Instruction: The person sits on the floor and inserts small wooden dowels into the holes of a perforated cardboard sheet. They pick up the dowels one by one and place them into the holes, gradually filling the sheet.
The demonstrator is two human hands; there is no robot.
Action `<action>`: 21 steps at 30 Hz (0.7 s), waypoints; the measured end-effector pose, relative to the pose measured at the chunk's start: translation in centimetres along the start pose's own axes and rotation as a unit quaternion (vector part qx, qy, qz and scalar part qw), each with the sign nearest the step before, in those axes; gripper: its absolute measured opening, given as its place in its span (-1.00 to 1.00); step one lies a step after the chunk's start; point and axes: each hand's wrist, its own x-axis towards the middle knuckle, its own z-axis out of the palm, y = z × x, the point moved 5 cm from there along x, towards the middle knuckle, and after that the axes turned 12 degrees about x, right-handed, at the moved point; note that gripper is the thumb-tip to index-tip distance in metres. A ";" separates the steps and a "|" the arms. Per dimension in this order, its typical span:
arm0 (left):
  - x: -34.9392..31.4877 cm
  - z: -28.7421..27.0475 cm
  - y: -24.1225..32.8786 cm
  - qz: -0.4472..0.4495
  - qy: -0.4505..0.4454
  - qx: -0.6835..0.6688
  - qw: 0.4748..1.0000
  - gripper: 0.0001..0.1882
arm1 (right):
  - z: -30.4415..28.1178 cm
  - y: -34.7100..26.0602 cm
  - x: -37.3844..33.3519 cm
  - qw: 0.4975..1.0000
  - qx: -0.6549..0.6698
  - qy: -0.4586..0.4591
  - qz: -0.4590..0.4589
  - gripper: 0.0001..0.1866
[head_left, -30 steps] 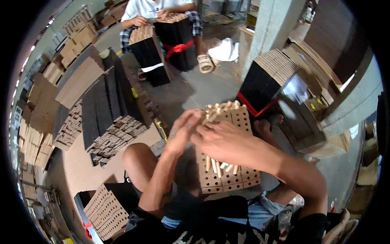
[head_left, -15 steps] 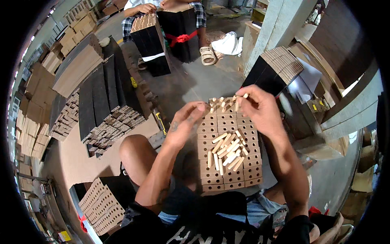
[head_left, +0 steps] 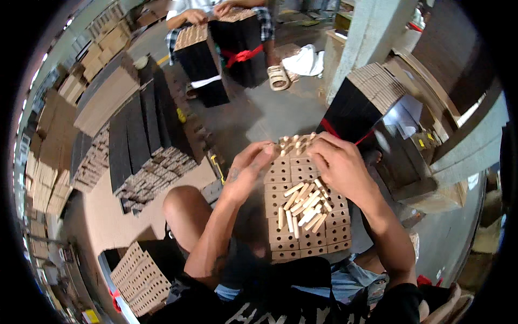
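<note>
A bundle of brown blocks [head_left: 284,247] with rows of round holes stands between my knees. On its middle lies a loose pile of pale wooden dowels [head_left: 308,203]. Several standing dowels [head_left: 298,146] poke out of holes along the far edge. My right hand [head_left: 340,164] is closed at the far right corner of the bundle, fingers bent down around a dowel there; the fingers mostly hide it. At the far left corner, my left hand [head_left: 250,170] has thumb and fingers pressed together beside the standing dowels. Whatever it may hold is hidden.
Black-sided stacks of strips [head_left: 145,129] stand on the left. Another holed bundle [head_left: 141,278] is by my left leg. A black-wrapped bundle [head_left: 353,105] and a pale pillar [head_left: 367,43] rise at the right. Across from me another person's hands [head_left: 195,16] work over similar bundles.
My right hand has come down and inward onto the far right corner; the dowel that stuck up from its fingers is now mostly hidden. The left hand stays near the far left corner.
</note>
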 end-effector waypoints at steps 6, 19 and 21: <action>-0.1 -0.1 -1.1 -0.015 0.014 -0.031 0.999 -0.50 | -2.6 2.0 0.3 0.951 0.240 -0.031 0.194 -0.78; -0.2 -0.1 -1.1 -0.004 0.004 -0.028 1.000 -0.50 | -2.7 1.6 0.8 0.986 -0.083 -0.098 0.102 -0.89; -0.2 -0.1 -1.1 -0.011 0.005 -0.027 1.000 -0.51 | -2.1 0.3 1.0 0.979 -0.139 -0.124 0.079 -0.89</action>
